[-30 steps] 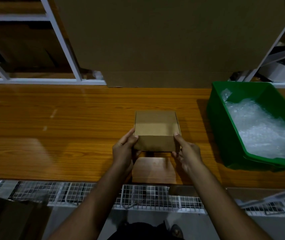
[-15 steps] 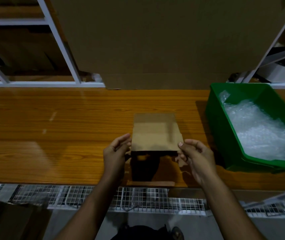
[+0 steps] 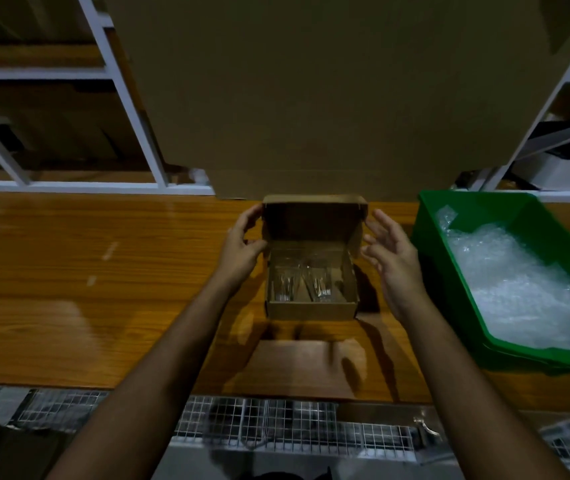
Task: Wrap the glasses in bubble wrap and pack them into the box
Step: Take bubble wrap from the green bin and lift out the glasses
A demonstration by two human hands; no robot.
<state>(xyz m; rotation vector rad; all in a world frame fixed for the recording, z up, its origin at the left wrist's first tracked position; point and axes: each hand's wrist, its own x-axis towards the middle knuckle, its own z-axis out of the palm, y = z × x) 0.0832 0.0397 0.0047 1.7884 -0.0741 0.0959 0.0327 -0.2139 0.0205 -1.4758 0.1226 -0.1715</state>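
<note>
A small brown cardboard box [image 3: 311, 310] sits on the wooden table, its lid [image 3: 314, 216] standing upright at the back. Inside lie two clear glasses [image 3: 301, 284], side by side and unwrapped. My left hand [image 3: 242, 247] holds the left edge of the lid, fingers curled round it. My right hand [image 3: 391, 251] hovers just right of the box with fingers spread, touching nothing. Bubble wrap [image 3: 519, 289] fills a green bin [image 3: 439, 271] to the right.
The wooden table [image 3: 86, 271] stretches out to the left. A large cardboard sheet [image 3: 328, 98] stands upright just behind the box. White shelf frames [image 3: 131, 116] flank it. A wire mesh rack [image 3: 276, 424] runs below the table's near edge.
The box's lid has swung up and back from shut to standing open, showing the glasses. Both hands moved away from me with it; my right hand let go.
</note>
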